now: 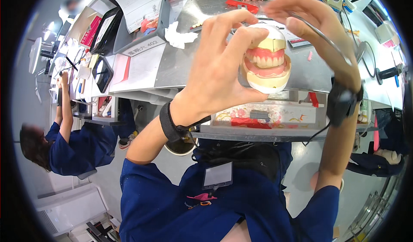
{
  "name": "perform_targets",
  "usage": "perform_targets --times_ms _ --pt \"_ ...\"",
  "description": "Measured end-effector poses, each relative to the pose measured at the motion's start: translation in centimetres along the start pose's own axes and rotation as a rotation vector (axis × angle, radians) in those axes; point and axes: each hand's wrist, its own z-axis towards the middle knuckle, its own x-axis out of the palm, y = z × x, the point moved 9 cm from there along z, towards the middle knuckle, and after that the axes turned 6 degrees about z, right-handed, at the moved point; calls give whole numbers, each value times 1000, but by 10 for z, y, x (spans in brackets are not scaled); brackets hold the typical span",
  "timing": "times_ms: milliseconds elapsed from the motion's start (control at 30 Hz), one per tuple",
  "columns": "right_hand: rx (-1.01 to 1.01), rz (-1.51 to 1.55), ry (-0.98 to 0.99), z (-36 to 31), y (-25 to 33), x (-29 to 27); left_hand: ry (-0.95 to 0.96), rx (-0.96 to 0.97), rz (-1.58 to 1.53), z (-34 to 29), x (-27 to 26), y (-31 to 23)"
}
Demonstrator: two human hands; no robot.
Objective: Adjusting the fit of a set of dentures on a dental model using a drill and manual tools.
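My left hand (223, 57) is closed round a dental model (269, 61), thumb below and fingers over the top. The model has an upper and a lower plaster cast in white and cream, brought together, with a row of artificial teeth set in pink gum-coloured material between them. To the right of it, my right hand (316, 22) is raised, its blurred fingers stretched toward the model's top and apart from it. A thin curved metal rod (322, 37) crosses in front of this hand. No object shows in its fingers.
Below the model, an open drawer (320, 123) holds red and pink scraps. A grey bin (161, 26) with papers and crumpled tissue (178, 36) stand at left on the metal bench (172, 72). A red tool (242, 5) lies behind. A co-worker (81, 149) sits far left.
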Motion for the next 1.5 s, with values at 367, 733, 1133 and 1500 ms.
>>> perform_targets --times_ms 367,733,1133,1500 --pt "-36 -34 -588 -93 -13 46 25 -57 -236 7 16 10" --pt "20 84 -547 -95 -26 55 294 -1 -324 9 22 21" --pt "-37 21 -645 -97 -24 48 326 4 -495 5 31 24" --pt "-41 25 -653 -95 -22 46 292 41 -419 8 27 25"
